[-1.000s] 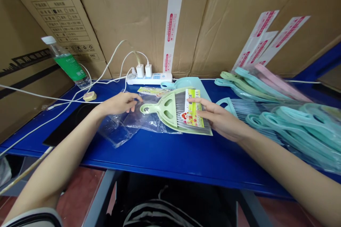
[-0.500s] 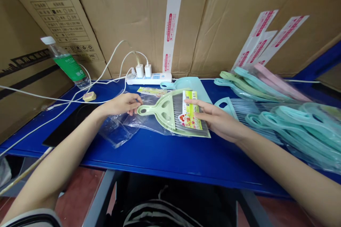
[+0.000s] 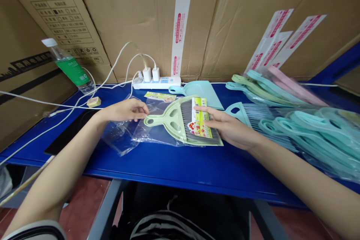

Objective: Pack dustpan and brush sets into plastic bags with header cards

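Note:
A pale green dustpan lies on the blue table with a matching hand brush nested in it; the brush's grey bristles point right. A printed card sleeve wraps the bristles. My left hand has bent fingers, thumb and fingertips closed at the tip of the handles. My right hand grips the set from its bristle side, fingers over the card. A clear plastic bag lies beneath the set and to its left. Another printed card rests behind it.
A light blue dustpan lies behind the set. Bagged blue, green and pink sets are piled on the right. A power strip with white cables, a bottle, a small yellowish block and a black flat object are on the left.
My left hand has shifted slightly left and down at the handle end. The green set tilts very slightly differently; my right hand has hardly moved.

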The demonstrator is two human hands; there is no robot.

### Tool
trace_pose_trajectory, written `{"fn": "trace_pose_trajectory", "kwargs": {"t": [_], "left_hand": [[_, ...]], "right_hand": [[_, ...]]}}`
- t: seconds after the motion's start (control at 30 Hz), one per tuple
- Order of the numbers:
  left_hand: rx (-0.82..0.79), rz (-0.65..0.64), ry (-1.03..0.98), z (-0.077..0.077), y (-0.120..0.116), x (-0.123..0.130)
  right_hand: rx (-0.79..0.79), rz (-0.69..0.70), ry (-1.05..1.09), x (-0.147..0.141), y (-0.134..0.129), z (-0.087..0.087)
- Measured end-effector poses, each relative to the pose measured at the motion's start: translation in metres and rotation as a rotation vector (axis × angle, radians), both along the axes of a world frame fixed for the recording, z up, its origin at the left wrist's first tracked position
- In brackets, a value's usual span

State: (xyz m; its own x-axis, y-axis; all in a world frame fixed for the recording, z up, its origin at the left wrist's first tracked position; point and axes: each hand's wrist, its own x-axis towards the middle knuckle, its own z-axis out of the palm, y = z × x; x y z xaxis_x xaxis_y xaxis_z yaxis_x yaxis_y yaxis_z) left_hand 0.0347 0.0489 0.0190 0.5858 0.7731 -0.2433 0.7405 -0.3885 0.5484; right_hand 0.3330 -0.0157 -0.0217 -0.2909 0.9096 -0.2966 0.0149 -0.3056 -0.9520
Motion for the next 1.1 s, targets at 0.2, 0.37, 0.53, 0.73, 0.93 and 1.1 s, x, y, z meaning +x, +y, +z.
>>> {"fn": "trace_pose_trajectory", "kwargs": {"t": [0.2,0.37,0.53,0.73,0.93,1.1], "left_hand": [[-0.014,-0.043,-0.038,-0.002,-0.001,0.004],[0.053,-0.024,-0.008,-0.002,-0.004,0.008],[0.099,0.007,0.031,0.0,-0.006,0.01],[0.212,0.047,0.082,0.001,-0.006,0.01],[0.302,0.095,0.177,0.004,-0.003,0.005],[0.349,0.107,0.223,0.004,0.001,0.0]], "right_hand": [[0.023,0.11,0.028,0.005,0.003,-0.001],[-0.028,0.094,0.03,0.004,0.003,0.004],[0.007,0.093,0.046,0.004,0.004,0.004],[0.072,0.139,0.026,0.006,0.005,-0.001],[0.028,0.062,0.023,0.007,0.007,-0.003],[-0.011,0.033,0.03,0.004,0.005,0.002]]}}
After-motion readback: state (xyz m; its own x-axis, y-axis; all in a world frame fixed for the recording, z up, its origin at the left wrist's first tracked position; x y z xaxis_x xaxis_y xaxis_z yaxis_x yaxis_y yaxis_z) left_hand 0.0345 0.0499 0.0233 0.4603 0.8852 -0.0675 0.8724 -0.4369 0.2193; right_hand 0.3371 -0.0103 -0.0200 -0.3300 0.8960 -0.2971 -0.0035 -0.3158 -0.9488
